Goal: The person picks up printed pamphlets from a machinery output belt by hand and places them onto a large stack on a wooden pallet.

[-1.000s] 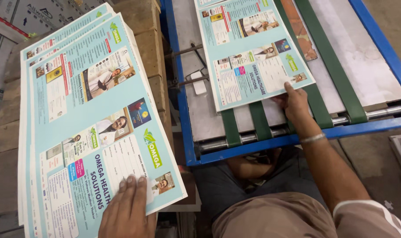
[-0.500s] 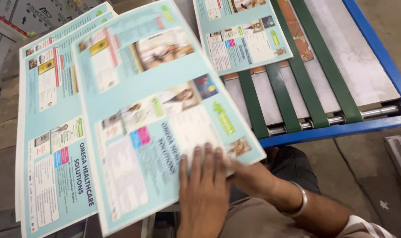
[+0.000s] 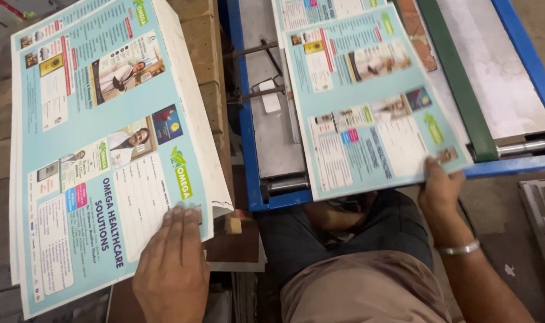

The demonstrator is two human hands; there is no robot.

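Nearest us, our left hand [image 3: 172, 272] lies flat, fingers [image 3: 178, 224] spread and pressing on the lower corner of the top sheet of the stack of printed sheets [image 3: 105, 149]; nothing is pinched there, only held down. The stack sits left of the blue feeder frame [image 3: 246, 149], on wooden boards [image 3: 203, 48]. Our right hand [image 3: 443, 191], a metal bangle [image 3: 459, 248] at the wrist, has its fingers closed on the near edge of a single printed sheet [image 3: 371, 101], which lies over the frame's bed and overhangs its front rail. A dark green belt [image 3: 458, 90] runs along the bed just right of that sheet. As we judge it: one sheet is nearly placed on the feeder, another lies further up the bed, and the stack is thick, so most of the pile is left. Hard to make out: how many sheets remain; the far end of the frame is cut off; the sheet hides the bed under it; our lap [image 3: 356, 281] blocks what lies below the front rail.
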